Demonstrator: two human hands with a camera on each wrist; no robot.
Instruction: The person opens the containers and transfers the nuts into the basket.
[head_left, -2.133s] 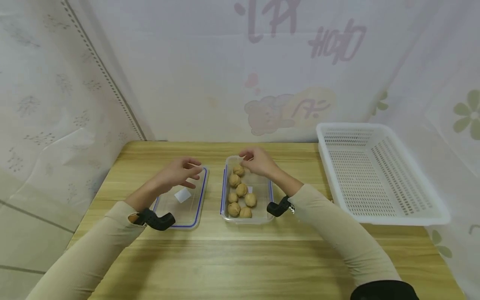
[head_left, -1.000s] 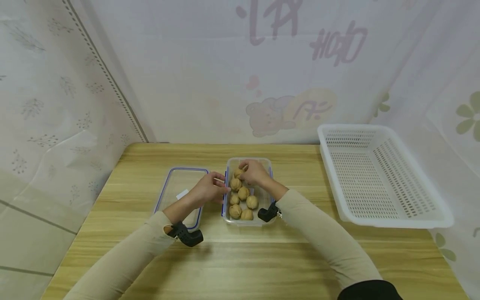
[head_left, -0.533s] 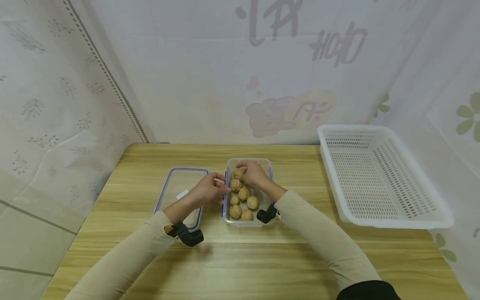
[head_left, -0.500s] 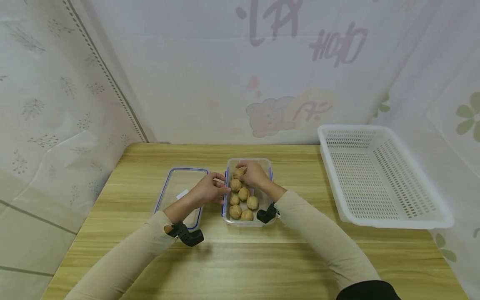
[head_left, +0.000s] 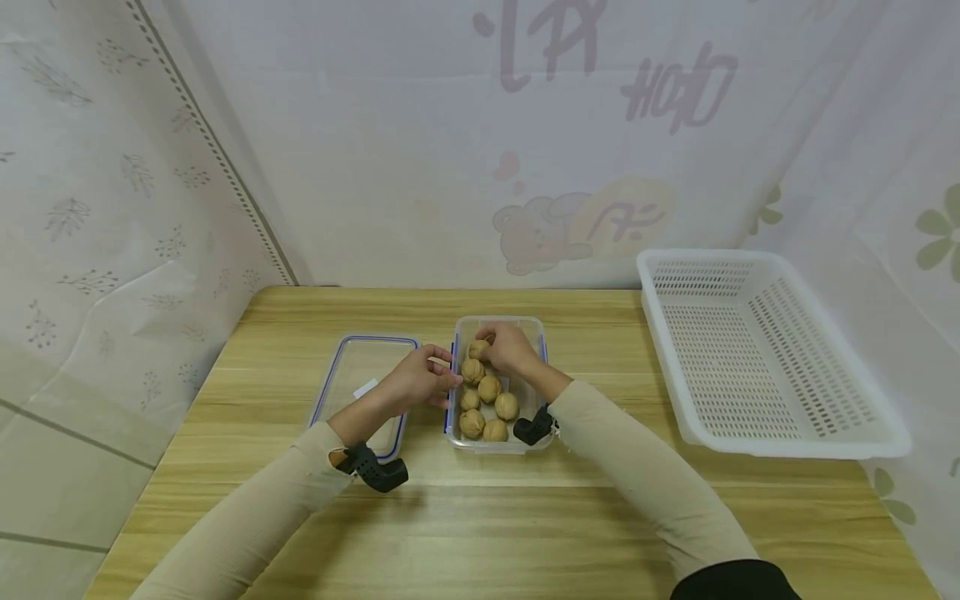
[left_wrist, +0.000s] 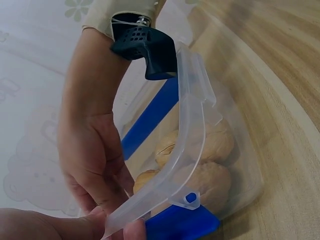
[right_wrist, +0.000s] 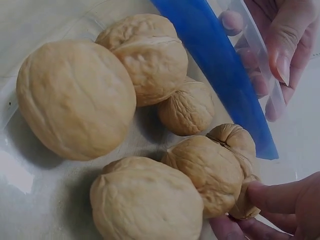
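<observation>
A clear plastic box (head_left: pixel 498 447) with blue side clips holds several walnuts (head_left: pixel 490 389). My left hand (head_left: pixel 420 377) pinches the box's left rim (left_wrist: pixel 150 192) between thumb and fingers; in the right wrist view that left hand (right_wrist: pixel 287 45) shows beyond the blue clip. Inside the far end of the box, my right hand (head_left: pixel 513 350) has thumb and fingers round the farthest walnut (head_left: pixel 477 350). In the right wrist view this walnut (right_wrist: pixel 246 202) is partly hidden behind its neighbours. The left wrist view shows the right hand (left_wrist: pixel 95 145) reaching down past the rim.
The box's clear lid (head_left: pixel 341 367), edged in blue with a white label, lies on the wooden table (head_left: pixel 480 533) to the left, partly under the left forearm. A white perforated basket (head_left: pixel 671 367) stands at the right. Patterned cloth hangs behind the table.
Over about two seconds, my left hand came right from above the lid to the box's rim. The right hand went down into the box and its fingers closed in on the farthest walnut.
</observation>
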